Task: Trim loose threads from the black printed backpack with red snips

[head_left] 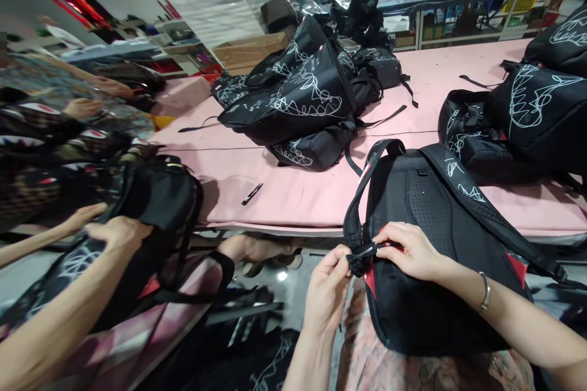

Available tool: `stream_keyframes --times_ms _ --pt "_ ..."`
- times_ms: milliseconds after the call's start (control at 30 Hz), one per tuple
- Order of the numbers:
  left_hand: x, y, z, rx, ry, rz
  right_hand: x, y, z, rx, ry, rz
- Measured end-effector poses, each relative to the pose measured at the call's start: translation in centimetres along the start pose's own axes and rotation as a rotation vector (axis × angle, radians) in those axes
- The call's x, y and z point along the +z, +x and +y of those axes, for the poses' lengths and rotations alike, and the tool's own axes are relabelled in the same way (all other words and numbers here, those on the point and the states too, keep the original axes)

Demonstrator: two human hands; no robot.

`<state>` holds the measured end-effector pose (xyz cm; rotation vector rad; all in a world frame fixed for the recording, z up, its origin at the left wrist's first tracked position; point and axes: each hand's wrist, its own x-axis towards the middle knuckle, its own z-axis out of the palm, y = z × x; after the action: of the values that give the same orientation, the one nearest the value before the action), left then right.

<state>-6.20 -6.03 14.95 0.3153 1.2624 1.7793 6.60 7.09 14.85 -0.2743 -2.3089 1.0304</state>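
A black backpack [426, 314] leans against the table edge, with its padded back panel and shoulder straps facing me. At its left side my left hand [328, 284] pinches the bunched end of a black webbing strap [360, 261] near the lower end of the left shoulder strap [354, 211]. Fingers closed, my right hand [410, 250] grips the same strap just to the right, over the pack's side. A dark, narrow piece lies between the two hands; its exact kind is hard to make out. Red tabs [370, 281] show at the pack's lower sides.
Black backpacks with white scribbled patterns lie piled on the pink table [275, 195], in a middle heap [302, 85] and at right [541, 104]. A black pen-like object [252, 194] lies near the front edge. At left, another person's hands [119, 232] handle a black backpack [160, 201].
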Motion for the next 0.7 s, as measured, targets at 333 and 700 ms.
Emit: stream_keyframes --times_ms 333,700 --pt "0.62 -0.41 0.33 -0.020 0.026 -0.020 0.20 0.04 -0.17 0.020 0.032 -0.015" --pt "-0.10 -0.18 -0.03 -0.035 0.033 -0.073 0.38 0.25 -0.07 0.038 0.105 0.000"
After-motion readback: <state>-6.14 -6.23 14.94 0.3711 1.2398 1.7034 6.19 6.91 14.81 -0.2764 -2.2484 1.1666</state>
